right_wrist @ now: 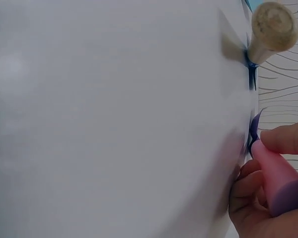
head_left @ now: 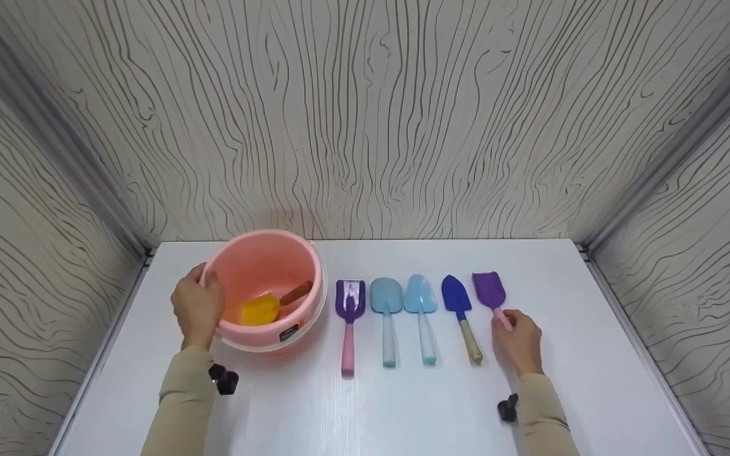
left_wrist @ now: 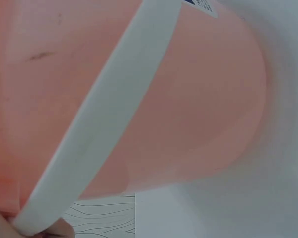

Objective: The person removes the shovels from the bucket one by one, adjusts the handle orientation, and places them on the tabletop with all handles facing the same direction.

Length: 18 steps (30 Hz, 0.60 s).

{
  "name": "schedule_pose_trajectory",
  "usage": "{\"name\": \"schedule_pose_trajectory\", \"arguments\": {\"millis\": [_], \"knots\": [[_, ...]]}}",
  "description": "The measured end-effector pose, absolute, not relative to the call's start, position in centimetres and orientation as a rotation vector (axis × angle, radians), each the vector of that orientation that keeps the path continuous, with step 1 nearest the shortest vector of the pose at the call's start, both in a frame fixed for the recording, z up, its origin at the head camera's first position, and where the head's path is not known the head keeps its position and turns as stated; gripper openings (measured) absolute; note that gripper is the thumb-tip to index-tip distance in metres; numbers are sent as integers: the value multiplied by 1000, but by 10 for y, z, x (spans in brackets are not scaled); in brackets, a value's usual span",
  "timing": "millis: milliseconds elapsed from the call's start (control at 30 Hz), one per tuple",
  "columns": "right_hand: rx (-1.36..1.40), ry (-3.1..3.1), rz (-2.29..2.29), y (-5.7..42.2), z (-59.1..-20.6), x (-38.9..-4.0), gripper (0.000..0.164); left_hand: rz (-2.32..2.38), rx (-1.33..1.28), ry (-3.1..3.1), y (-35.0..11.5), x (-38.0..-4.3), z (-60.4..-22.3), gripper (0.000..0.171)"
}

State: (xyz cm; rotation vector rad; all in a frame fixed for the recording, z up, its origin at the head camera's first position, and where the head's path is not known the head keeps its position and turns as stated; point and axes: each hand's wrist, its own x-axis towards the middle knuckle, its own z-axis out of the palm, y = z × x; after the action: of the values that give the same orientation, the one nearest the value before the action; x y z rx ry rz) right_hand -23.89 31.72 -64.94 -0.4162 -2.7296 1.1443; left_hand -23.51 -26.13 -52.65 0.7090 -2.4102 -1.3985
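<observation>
My left hand (head_left: 197, 307) grips the left rim of a pink bucket (head_left: 263, 250), which leans so that its mouth faces me. Inside it lies a toy shovel with a yellow blade (head_left: 260, 310) and a brown handle (head_left: 296, 292). The bucket's white carrying handle (left_wrist: 104, 104) crosses its outside in the left wrist view, with fingertips at its lower end. On the right, my right hand (head_left: 520, 339) pinches the pink handle (right_wrist: 275, 171) of a toy shovel with a purple blade (head_left: 489, 289). That blade points toward the back wall.
Between the hands, several shovels lie in a row on the white table (head_left: 314, 405): a purple one (head_left: 350, 301) with a pink handle, two light blue ones, and a dark blue one (head_left: 456, 294) with a beige handle (head_left: 471, 342). Wood-patterned panels (head_left: 365, 126) enclose the back and sides.
</observation>
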Motion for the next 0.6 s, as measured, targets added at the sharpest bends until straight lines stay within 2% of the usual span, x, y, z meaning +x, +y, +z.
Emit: {"name": "schedule_pose_trajectory", "arguments": {"millis": [600], "knots": [[-389, -2797, 1126, 318, -646, -236, 42, -1448, 717, -2411, -260, -235, -524, 49]]}}
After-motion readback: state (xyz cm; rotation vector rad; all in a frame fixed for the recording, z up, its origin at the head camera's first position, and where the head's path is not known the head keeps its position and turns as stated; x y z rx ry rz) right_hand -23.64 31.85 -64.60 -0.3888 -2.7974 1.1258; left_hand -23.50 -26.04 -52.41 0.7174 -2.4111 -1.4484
